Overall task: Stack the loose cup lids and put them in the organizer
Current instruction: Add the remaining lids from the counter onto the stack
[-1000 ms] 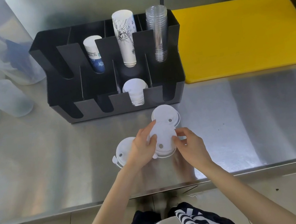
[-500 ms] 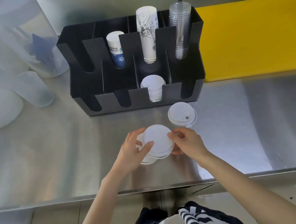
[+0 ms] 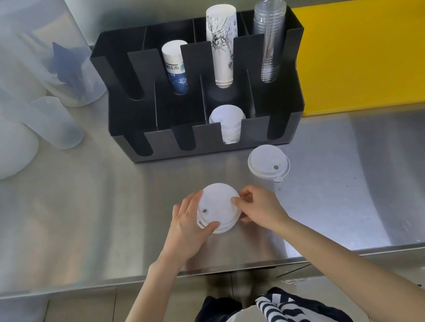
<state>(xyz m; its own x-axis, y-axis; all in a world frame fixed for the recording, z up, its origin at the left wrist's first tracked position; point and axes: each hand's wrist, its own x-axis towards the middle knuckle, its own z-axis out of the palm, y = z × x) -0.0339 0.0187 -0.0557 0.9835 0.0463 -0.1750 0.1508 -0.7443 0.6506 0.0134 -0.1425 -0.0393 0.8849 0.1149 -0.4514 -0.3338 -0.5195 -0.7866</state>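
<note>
Cup lids (image 3: 218, 207), stacked at lower centre on the table (image 3: 74, 210), are being pinched between your left hand (image 3: 188, 227) and right hand (image 3: 259, 206); another lid (image 3: 267, 162) is lying just below the organizer (image 3: 274, 101).

**Count of things on the counter**

One black organizer (image 3: 256, 128). One loose lid (image 3: 268, 164) lying alone; one small lid stack (image 3: 219, 209), number inside unclear. Three upright cup stacks. One yellow board (image 3: 372, 52). Two hands.
</note>
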